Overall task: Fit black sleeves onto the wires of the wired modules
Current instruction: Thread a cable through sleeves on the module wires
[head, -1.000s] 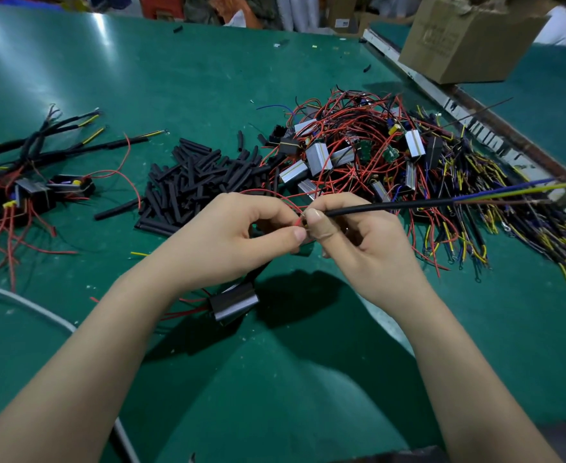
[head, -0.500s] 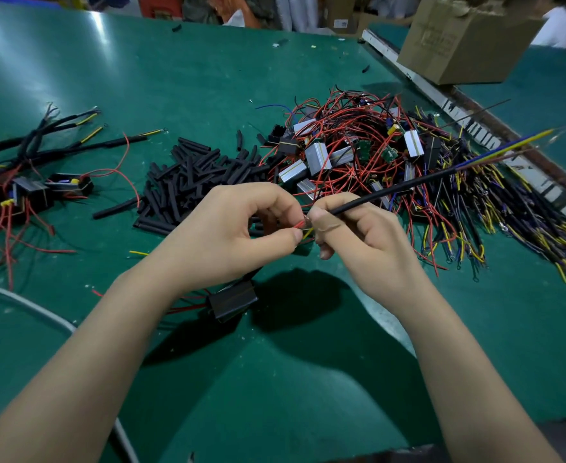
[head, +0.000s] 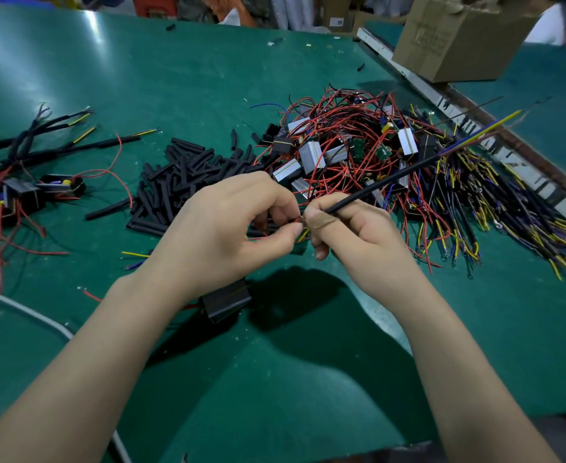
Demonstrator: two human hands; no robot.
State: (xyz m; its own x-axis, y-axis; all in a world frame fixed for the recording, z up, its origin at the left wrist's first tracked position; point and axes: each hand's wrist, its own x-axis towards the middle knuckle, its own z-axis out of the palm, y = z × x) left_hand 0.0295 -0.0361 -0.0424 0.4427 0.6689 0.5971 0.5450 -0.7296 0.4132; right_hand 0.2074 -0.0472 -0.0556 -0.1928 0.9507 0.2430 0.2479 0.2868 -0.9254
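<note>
Between the two hands, near the middle of the surface (head: 208, 412), a black sleeve (head: 385, 182) already sits over a bundle of wires, whose blue and yellow ends (head: 495, 123) stick out of its far right end. Over the last second that free end has swung up and farther off, while the pinch point has barely shifted; I judge the sleeve is being worked down toward the module (head: 226, 302), which lies just below the left wrist. The right hand (head: 351, 228) has its fingers curled, pinching the sleeve's near end. The left hand (head: 231, 228) pinches thin red wires beside it, thumb against forefinger. The sleeve looks matte, slim and straight. Beyond lie a heap of loose sleeves (head: 181, 175), a tangle of unsleeved modules (head: 338, 152) to the right, and finished ones (head: 24, 182) far left.
</note>
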